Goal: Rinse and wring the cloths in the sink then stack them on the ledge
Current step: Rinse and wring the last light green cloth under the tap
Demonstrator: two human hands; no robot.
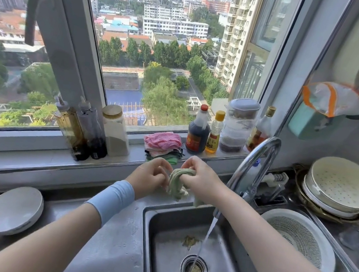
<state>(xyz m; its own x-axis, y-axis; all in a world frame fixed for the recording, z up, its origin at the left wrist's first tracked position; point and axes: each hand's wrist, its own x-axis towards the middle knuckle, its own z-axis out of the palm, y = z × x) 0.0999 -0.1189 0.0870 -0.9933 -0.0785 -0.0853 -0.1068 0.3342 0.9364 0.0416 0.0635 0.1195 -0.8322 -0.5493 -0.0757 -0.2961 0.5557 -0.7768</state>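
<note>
Now L grip point(148, 176) & R grip point(200, 175) both clench 1 green cloth point(177, 183); 1 stack point(162, 143) on ledge point(27, 152)

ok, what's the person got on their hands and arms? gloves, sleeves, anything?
No gloves: the left hand and right hand are bare, and no rings or watch show. A wide pale blue wristband wraps the left forearm just above the wrist. No sleeves show on either arm within the frame.
</note>
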